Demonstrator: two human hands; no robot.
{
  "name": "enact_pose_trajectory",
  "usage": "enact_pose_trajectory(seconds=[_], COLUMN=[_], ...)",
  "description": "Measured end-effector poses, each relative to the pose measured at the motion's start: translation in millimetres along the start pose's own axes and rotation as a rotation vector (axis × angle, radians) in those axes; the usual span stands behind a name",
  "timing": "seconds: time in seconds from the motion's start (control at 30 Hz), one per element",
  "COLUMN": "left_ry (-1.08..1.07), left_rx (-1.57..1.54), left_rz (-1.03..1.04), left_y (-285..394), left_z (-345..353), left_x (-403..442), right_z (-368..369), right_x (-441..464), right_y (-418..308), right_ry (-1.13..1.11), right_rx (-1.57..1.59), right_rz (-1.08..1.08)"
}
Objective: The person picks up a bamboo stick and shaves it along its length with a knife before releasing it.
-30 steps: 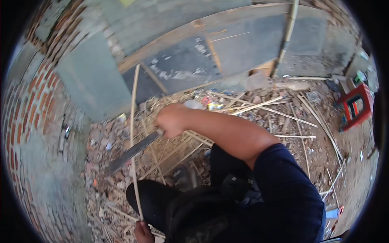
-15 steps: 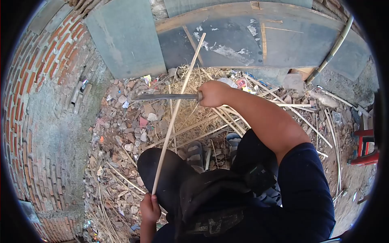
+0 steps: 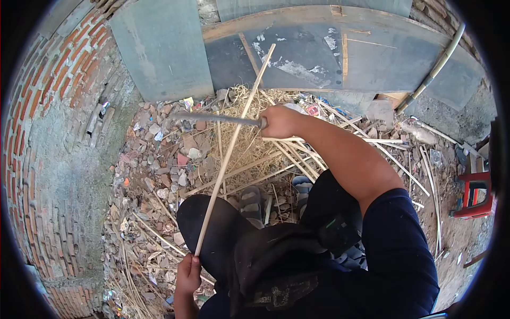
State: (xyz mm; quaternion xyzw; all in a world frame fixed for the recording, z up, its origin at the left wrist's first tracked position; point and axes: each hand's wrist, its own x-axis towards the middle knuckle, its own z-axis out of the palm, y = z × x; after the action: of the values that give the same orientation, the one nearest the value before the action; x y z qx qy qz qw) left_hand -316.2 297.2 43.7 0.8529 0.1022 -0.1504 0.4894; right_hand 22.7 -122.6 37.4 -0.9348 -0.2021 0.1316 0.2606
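Note:
My right hand is wrapped round the handle of a machete, whose long blade points left and crosses the upper part of a thin pale bamboo strip. Down by my knee, my left hand pinches the strip's lower end. From there the strip slants up and away over my left thigh, its far end in front of the grey boards. Whether the blade touches the strip I cannot tell. A heap of fine shavings lies on the ground beneath the blade.
Several bamboo strips lie on the rubble around my sandalled feet. A worn brick wall rises on the left, and grey boards stand across the front. To the right is a red stool, with a pole leaning behind.
The machete blade has tilted, its tip now higher and the blade blurred. My left hand has shifted slightly down and left with the strip's end. The whole view has moved a little.

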Motion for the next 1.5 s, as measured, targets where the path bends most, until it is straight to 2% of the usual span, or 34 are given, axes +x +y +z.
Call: enact_pose_trajectory(seconds=[0.07,0.17,0.3,0.4,0.53,0.6,0.87,0.97,1.0,1.07,1.1,1.13,1.23,1.27,1.37,1.47,1.5], left_ry=[-0.046,-0.033,0.029,0.052,0.101,0.137,0.309,0.368,0.317,0.410,0.455,0.377,0.464,0.415,0.473,0.514,0.509], left_rx=[-0.117,-0.185,-0.041,0.046,0.104,0.178,0.412,0.469,0.595,0.710,0.766,0.724,0.736,0.695,0.705,0.922,0.868], left_rz=[-0.058,-0.011,0.028,0.021,0.107,0.224,0.213,0.286,0.183,0.394,0.502,0.355,0.515,0.476,0.593,0.649,0.610], left_y=[-4.9,-12.3,-14.9,-8.1,-5.7,4.6,-25.0,-36.4,-35.2,-34.7,-30.0,-23.7,12.8,28.3,65.5,93.2,90.8], left_z=[-3.3,0.9,1.8,-0.7,6.8,12.0,12.7,15.4,11.2,12.8,13.4,11.1,19.0,21.5,38.4,51.7,53.6], left_x=[-0.1,2.4,-1.1,-6.3,-5.4,-5.2,-22.8,-27.2,-30.2,-26.5,-23.7,-25.5,-9.9,-4.3,20.4,55.2,63.9], right_z=[-2.6,-2.7,-14.4,-20.9,-39.0,-38.2,-26.6,-33.6,-37.6,-39.9,-40.4,-40.3,-39.8,-37.1,-30.9,-30.6,-34.5], right_x=[-15.3,-11.8,3.9,-3.6,-27.4,-30.0,-11.9,-17.8,-21.4,-24.7,-25.2,-25.5,-25.5,-23.7,-16.6,-23.1,-25.9], right_y=[-24.8,-24.1,25.9,32.0,-1.6,-8.5,-0.4,-5.6,-8.2,-8.1,-7.8,-7.4,-4.8,-3.7,4.0,-2.1,-3.2], right_ry=[-0.083,-0.150,0.140,0.195,0.163,0.162,0.264,0.255,0.236,0.244,0.249,0.251,0.241,0.226,0.223,0.201,0.193], right_rx=[-0.036,-0.081,0.200,0.231,0.168,0.222,0.645,0.786,0.830,0.839,0.844,0.830,0.787,0.782,0.705,0.601,0.558], right_rz=[-0.099,-0.190,0.232,0.186,-0.019,-0.029,-0.032,-0.001,0.022,0.015,0.011,0.009,-0.007,-0.020,-0.097,-0.107,-0.096])
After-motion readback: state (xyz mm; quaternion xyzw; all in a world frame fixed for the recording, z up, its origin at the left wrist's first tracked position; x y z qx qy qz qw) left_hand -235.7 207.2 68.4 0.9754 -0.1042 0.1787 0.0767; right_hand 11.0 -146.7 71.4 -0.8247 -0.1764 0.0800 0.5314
